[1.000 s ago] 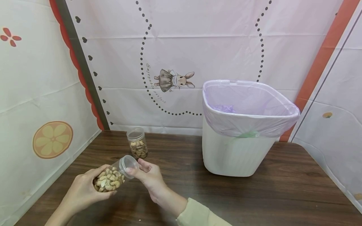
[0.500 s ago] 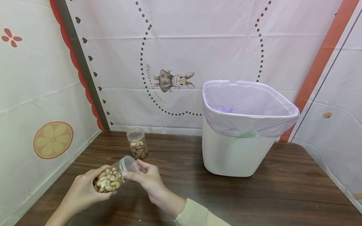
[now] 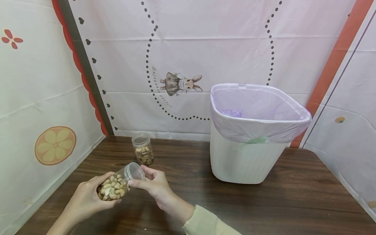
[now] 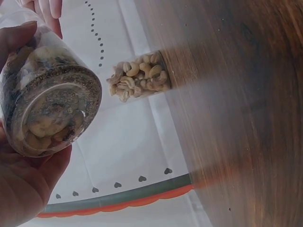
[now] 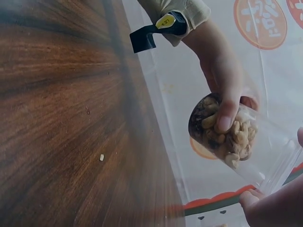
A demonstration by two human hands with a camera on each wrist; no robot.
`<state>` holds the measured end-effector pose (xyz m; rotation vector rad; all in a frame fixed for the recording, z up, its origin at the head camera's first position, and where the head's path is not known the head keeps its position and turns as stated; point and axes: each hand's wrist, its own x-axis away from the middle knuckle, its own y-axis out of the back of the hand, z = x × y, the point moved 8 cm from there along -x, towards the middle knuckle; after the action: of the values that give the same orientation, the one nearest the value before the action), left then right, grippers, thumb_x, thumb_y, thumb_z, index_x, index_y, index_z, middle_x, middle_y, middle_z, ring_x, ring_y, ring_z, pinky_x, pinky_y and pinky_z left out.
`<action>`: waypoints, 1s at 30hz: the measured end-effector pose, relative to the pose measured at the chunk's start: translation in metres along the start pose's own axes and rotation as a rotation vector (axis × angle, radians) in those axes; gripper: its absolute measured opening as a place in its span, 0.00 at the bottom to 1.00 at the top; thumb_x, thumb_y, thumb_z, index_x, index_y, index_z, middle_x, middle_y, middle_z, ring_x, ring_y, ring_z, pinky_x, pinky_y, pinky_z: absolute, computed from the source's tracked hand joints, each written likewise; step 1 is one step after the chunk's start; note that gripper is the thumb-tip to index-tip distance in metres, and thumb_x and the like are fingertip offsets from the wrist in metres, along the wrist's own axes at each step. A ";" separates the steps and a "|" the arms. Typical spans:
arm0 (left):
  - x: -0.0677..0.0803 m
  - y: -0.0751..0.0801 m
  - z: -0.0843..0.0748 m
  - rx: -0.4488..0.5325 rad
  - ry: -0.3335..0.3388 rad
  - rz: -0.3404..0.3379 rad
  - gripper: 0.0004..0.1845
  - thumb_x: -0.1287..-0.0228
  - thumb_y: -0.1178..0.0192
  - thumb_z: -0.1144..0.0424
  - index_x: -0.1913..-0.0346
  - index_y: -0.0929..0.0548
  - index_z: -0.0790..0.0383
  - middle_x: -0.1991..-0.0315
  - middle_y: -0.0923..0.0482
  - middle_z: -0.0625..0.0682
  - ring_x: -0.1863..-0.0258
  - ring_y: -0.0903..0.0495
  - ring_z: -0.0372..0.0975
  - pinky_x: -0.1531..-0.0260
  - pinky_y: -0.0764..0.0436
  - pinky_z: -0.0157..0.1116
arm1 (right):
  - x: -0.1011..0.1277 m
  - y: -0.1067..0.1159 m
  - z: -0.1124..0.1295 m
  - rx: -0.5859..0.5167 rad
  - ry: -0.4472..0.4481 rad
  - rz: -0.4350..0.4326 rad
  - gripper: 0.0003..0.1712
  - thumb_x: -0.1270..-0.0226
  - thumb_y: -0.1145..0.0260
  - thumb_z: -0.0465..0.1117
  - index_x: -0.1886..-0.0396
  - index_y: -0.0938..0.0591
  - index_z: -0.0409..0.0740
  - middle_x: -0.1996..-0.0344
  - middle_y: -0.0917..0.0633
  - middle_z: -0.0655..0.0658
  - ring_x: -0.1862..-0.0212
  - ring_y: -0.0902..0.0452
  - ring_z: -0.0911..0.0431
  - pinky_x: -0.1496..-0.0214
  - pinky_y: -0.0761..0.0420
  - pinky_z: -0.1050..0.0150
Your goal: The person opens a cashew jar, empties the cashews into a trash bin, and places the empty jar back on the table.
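While left hand (image 3: 85, 199) curls fingers round clear cylindrical plastic jar (image 3: 122, 175) holding pale cashews (image 3: 111, 189), right hand (image 3: 157, 187) pinches its mouth end between thumb and fingers. Jar above dark brown wooden worktop (image 3: 235, 209), tilted, long axis rising from left palm toward right fingers; second clear plastic jar (image 3: 143, 150) upright beyond.

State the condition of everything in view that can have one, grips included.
Held clear cylindrical plastic jar: tilted, part-filled with beige cashews; lid on or off unclear.
Left grip: curled round its body.
Right grip: pinching its mouth end.
Standing clear plastic jar: upright on the brown wood-grain table, part-filled with cashews.
White plastic bin: upright, open.
Translucent purple bag: lining it, folded over its rim.
Pale crumb: lying on the table.
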<state>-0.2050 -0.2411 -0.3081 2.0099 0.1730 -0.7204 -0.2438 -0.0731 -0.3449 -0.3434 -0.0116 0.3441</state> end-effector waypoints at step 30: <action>-0.004 -0.002 -0.001 0.013 0.057 0.062 0.44 0.80 0.21 0.51 0.51 0.22 0.66 0.64 0.18 0.57 0.72 0.26 0.31 0.76 0.26 0.32 | -0.007 0.000 0.004 -0.039 0.041 0.185 0.40 0.52 0.31 0.30 0.37 0.35 0.33 0.41 0.29 0.37 0.43 0.29 0.49 0.46 0.28 0.62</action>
<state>-0.2082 -0.2390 -0.3069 2.0408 0.1390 -0.6264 -0.2504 -0.0744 -0.3410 -0.3916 0.0540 0.5200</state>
